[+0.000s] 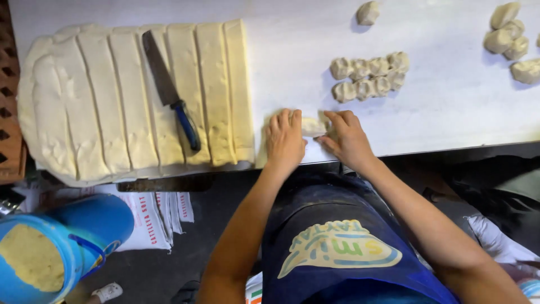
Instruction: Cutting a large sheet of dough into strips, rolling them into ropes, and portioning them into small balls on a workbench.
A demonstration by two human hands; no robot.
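Note:
My left hand (pixel 285 138) lies palm down on a strip of pale dough (pixel 311 127) at the near edge of the white table (pixel 439 112). My right hand (pixel 347 137) pinches the right end of the same strip with its fingertips. Just beyond my hands sits a cluster of several small dough pieces (pixel 368 76) in two rows. To the left lies a big slab of dough cut into long strips (pixel 112 98), and a knife with a blue handle (pixel 171 98) rests on top of it.
More dough lumps (pixel 509 39) lie at the far right, and one (pixel 368 12) near the top edge. A blue bucket (pixel 53 250) holding yellowish stuff stands on the floor at lower left, beside white sacks (pixel 152 219). A brown crate (pixel 8 101) borders the table's left side.

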